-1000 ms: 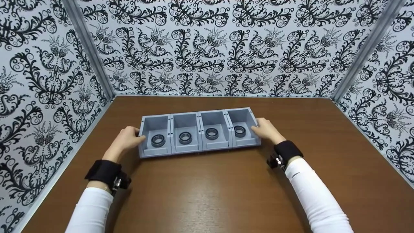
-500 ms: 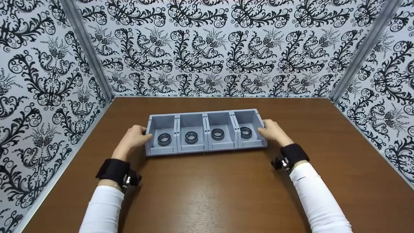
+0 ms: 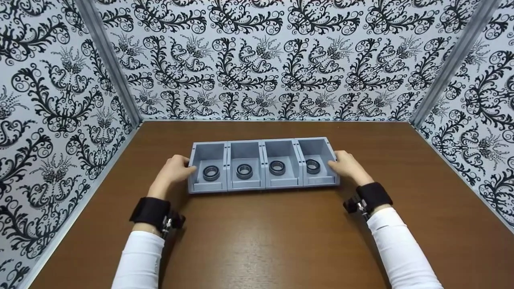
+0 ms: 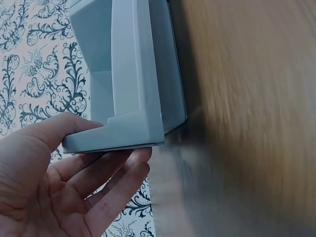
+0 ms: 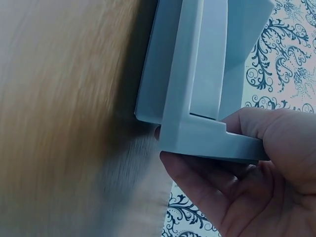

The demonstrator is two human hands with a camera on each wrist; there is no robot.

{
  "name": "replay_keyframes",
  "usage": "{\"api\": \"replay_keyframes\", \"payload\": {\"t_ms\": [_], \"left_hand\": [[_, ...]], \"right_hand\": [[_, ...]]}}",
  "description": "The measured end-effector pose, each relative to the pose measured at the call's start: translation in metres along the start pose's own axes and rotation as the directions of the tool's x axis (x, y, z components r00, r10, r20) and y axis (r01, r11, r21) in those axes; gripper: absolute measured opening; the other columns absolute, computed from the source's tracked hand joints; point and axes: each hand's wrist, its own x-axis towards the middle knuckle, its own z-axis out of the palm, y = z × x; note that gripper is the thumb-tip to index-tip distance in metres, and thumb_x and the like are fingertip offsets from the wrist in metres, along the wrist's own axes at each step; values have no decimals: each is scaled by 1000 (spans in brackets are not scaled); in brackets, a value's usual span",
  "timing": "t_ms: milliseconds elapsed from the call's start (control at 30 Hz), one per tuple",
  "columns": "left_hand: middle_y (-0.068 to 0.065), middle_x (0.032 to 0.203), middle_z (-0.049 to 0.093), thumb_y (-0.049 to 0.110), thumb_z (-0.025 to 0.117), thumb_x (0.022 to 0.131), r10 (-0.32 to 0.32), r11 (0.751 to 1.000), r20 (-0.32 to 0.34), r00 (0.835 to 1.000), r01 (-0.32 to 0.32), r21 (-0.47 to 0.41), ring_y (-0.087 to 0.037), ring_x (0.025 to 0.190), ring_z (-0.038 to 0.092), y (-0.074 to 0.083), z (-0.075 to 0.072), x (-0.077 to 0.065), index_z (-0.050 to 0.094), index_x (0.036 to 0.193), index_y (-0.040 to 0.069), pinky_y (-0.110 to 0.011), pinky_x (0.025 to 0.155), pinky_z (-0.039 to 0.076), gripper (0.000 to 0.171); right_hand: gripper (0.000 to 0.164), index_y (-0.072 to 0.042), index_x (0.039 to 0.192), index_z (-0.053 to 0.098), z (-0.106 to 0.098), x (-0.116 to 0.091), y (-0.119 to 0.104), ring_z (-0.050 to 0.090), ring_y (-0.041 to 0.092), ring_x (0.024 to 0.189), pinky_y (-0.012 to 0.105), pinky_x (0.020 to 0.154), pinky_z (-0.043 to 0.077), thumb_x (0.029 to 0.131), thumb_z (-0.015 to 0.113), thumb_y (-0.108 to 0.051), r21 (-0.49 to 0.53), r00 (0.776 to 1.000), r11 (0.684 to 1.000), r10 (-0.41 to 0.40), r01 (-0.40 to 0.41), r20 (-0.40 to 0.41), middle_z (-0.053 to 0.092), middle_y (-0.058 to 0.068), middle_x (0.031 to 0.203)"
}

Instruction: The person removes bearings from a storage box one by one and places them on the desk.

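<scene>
A row of joined grey storage bins [image 3: 245,185] sits between my two hands in the head view, with one dark ring-shaped ball bearing [image 3: 211,173] lying in each compartment. My left hand [image 3: 176,170] grips the left end wall, thumb over the rim and fingers against the outer side. At the opposite end my right hand [image 3: 348,165] holds the right wall the same way. The left wrist view has the thumb hooked over the edge of the end bin [image 4: 126,74] and the fingers beneath. In the right wrist view, thumb and fingers pinch the other end bin [image 5: 192,133].
The brown wooden table [image 3: 257,241] stretches out around the bins. Patterned black-and-white walls [image 3: 257,60] enclose it at the back and both sides, with grey metal posts [image 3: 110,60] at the corners. Black straps with small cameras [image 3: 150,212] circle both wrists.
Both hands have moved to the right with the row of bins between them, and the row has turned slightly straighter to the back wall. The bearings have travelled along inside their compartments.
</scene>
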Motion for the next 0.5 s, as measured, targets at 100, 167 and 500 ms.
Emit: {"api": "replay_keyframes", "payload": {"t_ms": [100, 167, 500], "left_hand": [[-7, 79, 62, 14, 64, 96, -1, 1000, 2, 1000, 1, 1, -21, 68, 51, 3, 3, 1, 73, 94, -5, -32, 64, 40, 21], [-7, 77, 61, 13, 64, 95, 2, 1000, -1, 1000, -2, -3, -20, 67, 51, 4, 4, 2, 73, 92, -4, -32, 63, 40, 19], [-4, 70, 56, 13, 64, 98, 15, 1000, 5, 1000, -15, -19, -17, 62, 47, 11, 10, 5, 69, 85, -2, -31, 61, 39, 20]], "right_hand": [[18, 10, 97, 63, -3, -3, 3, 61, 31, 78, 41, 71, 49, 91, 56, -5, 9, 1000, 1000, 5, -5, 2, 65, 16, 84], [18, 10, 97, 63, -4, -5, 6, 61, 31, 77, 40, 70, 49, 92, 56, -5, 14, 1000, 1000, 10, -10, 7, 64, 16, 84], [25, 15, 107, 63, -9, -11, 13, 64, 29, 77, 37, 69, 51, 96, 56, -6, 29, 999, 999, 41, -42, 18, 67, 19, 87]]}}
